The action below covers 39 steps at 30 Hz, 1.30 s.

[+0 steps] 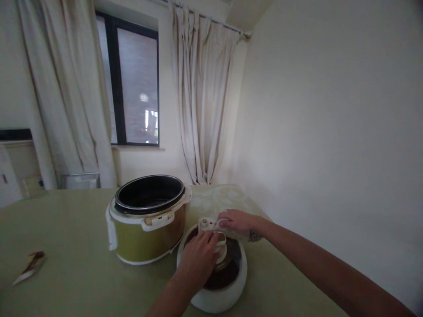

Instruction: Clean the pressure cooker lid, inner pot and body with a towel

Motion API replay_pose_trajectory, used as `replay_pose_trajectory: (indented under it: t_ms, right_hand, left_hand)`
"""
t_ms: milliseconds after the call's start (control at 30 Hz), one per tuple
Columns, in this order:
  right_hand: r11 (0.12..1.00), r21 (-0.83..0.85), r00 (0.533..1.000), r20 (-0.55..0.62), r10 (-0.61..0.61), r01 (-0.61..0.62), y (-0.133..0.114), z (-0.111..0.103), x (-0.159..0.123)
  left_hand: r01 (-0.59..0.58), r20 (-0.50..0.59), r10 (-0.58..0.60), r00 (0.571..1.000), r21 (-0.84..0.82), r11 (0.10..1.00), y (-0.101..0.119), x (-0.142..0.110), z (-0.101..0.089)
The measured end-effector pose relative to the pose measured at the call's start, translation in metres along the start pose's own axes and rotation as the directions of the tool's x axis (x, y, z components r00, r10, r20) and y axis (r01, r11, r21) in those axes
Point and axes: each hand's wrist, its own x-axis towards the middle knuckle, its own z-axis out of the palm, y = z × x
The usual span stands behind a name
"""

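A white cooker lid (228, 290) lies on the green table (76, 246), just right of an open gold-and-white pressure cooker (148, 220) with a dark inner pot. My left hand (198, 257) rests on the lid's centre, fingers curled around its knob (220, 252). My right hand (238, 221) reaches in from the right and grips the white handle piece (207, 224) at the lid's far edge. Whether the left hand fully grasps the knob is hard to tell.
A small flat packet (29, 266) lies near the table's left edge. A curtained window (135, 83) and a bare wall stand behind the table. A metal rack (81, 179) sits beyond the table's far edge at the left.
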Motion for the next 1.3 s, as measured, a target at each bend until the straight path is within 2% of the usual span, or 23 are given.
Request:
replay_pose_trajectory:
  t_ms: [67, 133, 267, 333, 433, 533, 733, 800, 900, 1000, 1067, 1133, 1233, 1300]
  right_hand:
    - [0.988, 0.098, 0.988, -0.087, 0.128, -0.120, 0.010, 0.015, -0.027]
    - [0.962, 0.165, 0.949, -0.194, 0.248, -0.217, 0.009, 0.034, -0.051]
    - [0.901, 0.172, 0.834, -0.340, 0.435, -0.399, -0.018, 0.072, -0.087]
    - [0.891, 0.107, 0.808, -0.383, 0.447, -0.442, -0.037, 0.085, -0.102]
    - [0.925, -0.057, 0.855, -0.406, 0.323, -0.376, -0.059, 0.098, -0.115]
    - [0.935, -0.165, 0.884, -0.410, 0.226, -0.315, -0.061, 0.097, -0.109]
    - [0.900, -0.074, 0.826, -0.434, 0.358, -0.429, -0.022, 0.069, -0.058]
    - [0.898, -0.050, 0.816, -0.441, 0.374, -0.438, -0.019, 0.068, -0.053]
    - [0.907, -0.106, 0.834, -0.448, 0.322, -0.407, -0.032, 0.086, -0.073]
    - [0.939, -0.200, 0.885, -0.433, 0.172, -0.281, -0.057, 0.114, -0.106]
    - [0.949, -0.213, 0.896, -0.427, 0.123, -0.232, -0.069, 0.124, -0.117]
    - [0.937, -0.185, 0.878, -0.439, 0.191, -0.297, -0.070, 0.118, -0.111]
    - [0.869, -0.141, 0.814, -0.445, 0.373, -0.475, -0.055, 0.090, -0.080]
    - [0.838, -0.120, 0.784, -0.441, 0.436, -0.533, -0.044, 0.073, -0.061]
  left_hand:
    - [-0.008, 0.078, 0.005, 0.997, 0.040, 0.999, -0.005, 0.015, -0.016]
    - [-0.030, 0.154, 0.021, 0.988, 0.056, 0.998, -0.008, 0.030, -0.028]
    - [-0.056, 0.238, 0.042, 0.970, 0.053, 0.997, -0.011, 0.052, -0.041]
    - [-0.064, 0.261, 0.046, 0.964, 0.061, 0.996, -0.011, 0.056, -0.046]
    - [-0.062, 0.276, 0.040, 0.960, 0.070, 0.996, -0.009, 0.056, -0.050]
    - [-0.049, 0.295, 0.025, 0.955, 0.075, 0.996, -0.011, 0.057, -0.051]
    - [-0.072, 0.380, 0.046, 0.924, 0.056, 0.996, -0.020, 0.067, -0.050]
    - [-0.078, 0.380, 0.050, 0.924, 0.058, 0.995, -0.022, 0.068, -0.051]
    - [-0.078, 0.366, 0.049, 0.929, 0.065, 0.995, -0.021, 0.065, -0.050]
    - [-0.089, 0.349, 0.062, 0.935, 0.063, 0.994, -0.020, 0.061, -0.049]
    - [-0.090, 0.337, 0.063, 0.939, 0.064, 0.994, -0.020, 0.060, -0.048]
    - [-0.091, 0.331, 0.064, 0.942, 0.064, 0.994, -0.020, 0.060, -0.048]
    - [-0.093, 0.334, 0.065, 0.940, 0.067, 0.993, -0.018, 0.059, -0.051]
    - [-0.085, 0.327, 0.055, 0.943, 0.078, 0.993, -0.015, 0.056, -0.052]
